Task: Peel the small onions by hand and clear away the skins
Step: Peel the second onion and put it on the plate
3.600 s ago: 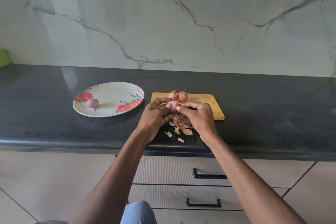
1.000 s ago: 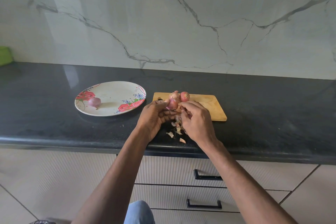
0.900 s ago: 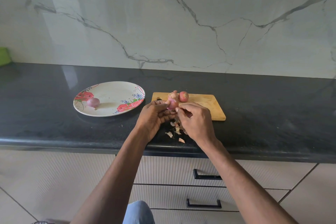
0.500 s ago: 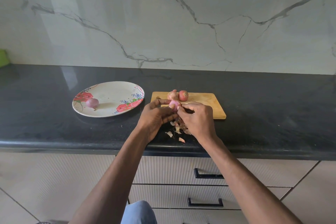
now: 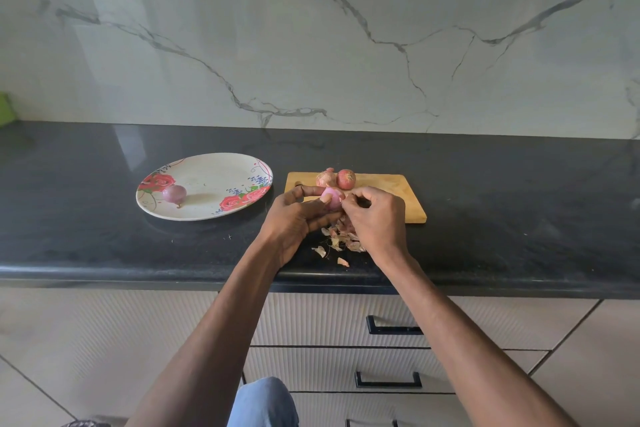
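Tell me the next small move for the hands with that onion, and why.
Probably pull off the skin the right hand pinches and drop it on the skin pile. The left hand holds the onion, which already looks pale and mostly bare; one peeled onion lies on the plate, where this one likely goes afterwards.

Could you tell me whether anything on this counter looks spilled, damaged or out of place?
Only the onion skins: they lie scattered loose on the dark counter near its front edge, below both hands, off the cutting board. Nothing looks damaged.
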Tool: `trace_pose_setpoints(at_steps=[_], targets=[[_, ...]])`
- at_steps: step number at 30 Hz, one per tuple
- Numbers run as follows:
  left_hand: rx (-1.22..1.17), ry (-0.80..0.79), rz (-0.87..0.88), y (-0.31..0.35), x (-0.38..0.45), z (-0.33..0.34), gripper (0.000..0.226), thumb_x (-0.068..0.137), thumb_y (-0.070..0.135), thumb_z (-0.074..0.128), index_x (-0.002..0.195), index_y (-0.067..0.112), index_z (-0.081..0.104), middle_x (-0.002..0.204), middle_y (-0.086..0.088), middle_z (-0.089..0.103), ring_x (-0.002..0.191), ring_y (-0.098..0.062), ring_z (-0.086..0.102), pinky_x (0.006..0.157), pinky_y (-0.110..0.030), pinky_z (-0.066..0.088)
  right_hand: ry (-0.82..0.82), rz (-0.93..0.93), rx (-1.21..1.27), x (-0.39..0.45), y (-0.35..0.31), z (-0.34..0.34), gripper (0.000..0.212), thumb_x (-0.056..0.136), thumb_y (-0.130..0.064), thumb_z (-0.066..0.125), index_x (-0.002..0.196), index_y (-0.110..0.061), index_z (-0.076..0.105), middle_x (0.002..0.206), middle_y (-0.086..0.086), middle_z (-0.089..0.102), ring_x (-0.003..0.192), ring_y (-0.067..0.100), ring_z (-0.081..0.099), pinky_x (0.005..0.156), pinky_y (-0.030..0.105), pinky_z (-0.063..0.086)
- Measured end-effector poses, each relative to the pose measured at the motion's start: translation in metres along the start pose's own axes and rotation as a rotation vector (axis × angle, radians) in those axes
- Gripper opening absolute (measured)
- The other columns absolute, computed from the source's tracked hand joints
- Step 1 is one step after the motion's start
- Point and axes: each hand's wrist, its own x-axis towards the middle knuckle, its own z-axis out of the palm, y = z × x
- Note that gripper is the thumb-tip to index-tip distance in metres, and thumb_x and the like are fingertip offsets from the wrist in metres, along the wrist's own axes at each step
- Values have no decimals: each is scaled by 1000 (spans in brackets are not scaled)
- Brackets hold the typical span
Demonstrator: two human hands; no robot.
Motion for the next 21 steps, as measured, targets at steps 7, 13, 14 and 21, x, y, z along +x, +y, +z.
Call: trace_pose_setpoints(at_steps=[7, 13, 14, 21], targets=[[-42, 24, 13, 0, -1, 0, 21, 88, -9, 64, 106, -1, 57, 98, -22, 73, 84, -27, 75, 81, -38, 63, -4, -64, -8, 0, -1, -1, 23, 80, -13, 84, 102, -6, 79, 93, 1, 71, 80, 6, 62, 72, 13, 51], [-25, 12, 23, 0, -1, 1, 24, 89, -7, 66, 108, 0, 54, 97, -21, 75, 86, -28, 75, 81, -37, 63, -56, -8, 17, 1, -2, -1, 13, 84, -9, 80, 96, -7, 80, 93, -1, 74, 85, 6, 67, 76, 16, 54], [-21, 7, 27, 0, -2, 1, 24, 89, -7, 67, 109, 0, 54, 97, -21, 75, 86, -28, 75, 81, -37, 63, -56, -7, 18, 1, -2, -1, 11, 84, -8, 79, 95, -7, 80, 91, -1, 74, 83, 6, 66, 74, 15, 53], [27, 15, 53, -1, -3, 2, 29, 87, 0, 70, 111, 0, 55, 97, -18, 75, 86, -24, 75, 85, -38, 61, -94, -29, -26, 0, -2, 3, 11, 84, -10, 76, 74, -8, 72, 74, -5, 62, 65, 5, 56, 57, 16, 43]])
